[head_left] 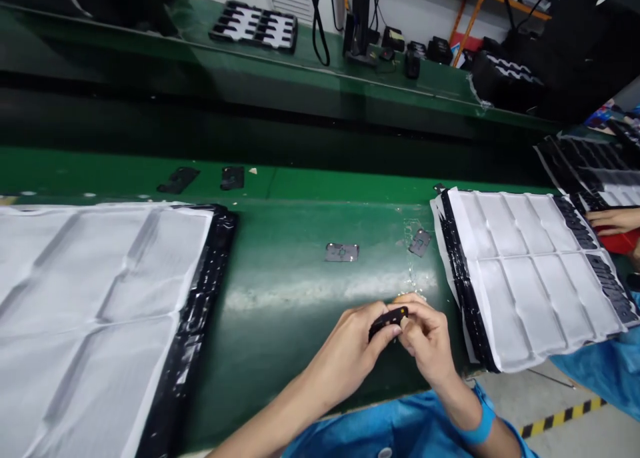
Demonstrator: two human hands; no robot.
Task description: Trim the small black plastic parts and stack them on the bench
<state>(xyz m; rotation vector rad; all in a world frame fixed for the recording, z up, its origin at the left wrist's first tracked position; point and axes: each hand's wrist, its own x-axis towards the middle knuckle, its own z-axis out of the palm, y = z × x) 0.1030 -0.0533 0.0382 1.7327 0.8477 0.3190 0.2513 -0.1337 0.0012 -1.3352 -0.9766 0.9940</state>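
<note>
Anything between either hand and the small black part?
Nothing visible. The left hand and right hand are both directly on the small black part; its far side is hidden. The flat dark piece lies beyond them, not between.

Near five o'clock, the fingers of the left hand [357, 338] and right hand [427, 341] cover both ends of a black plastic part [384, 321], hiding its full outline; any markings are too small to read. Toward eight o'clock, the left and bottom edges crop a tray stack [207, 298], its white sheet [55, 278] concealing the contents. At three o'clock, the right edge cuts off a co-worker's hand [614, 220].
</note>
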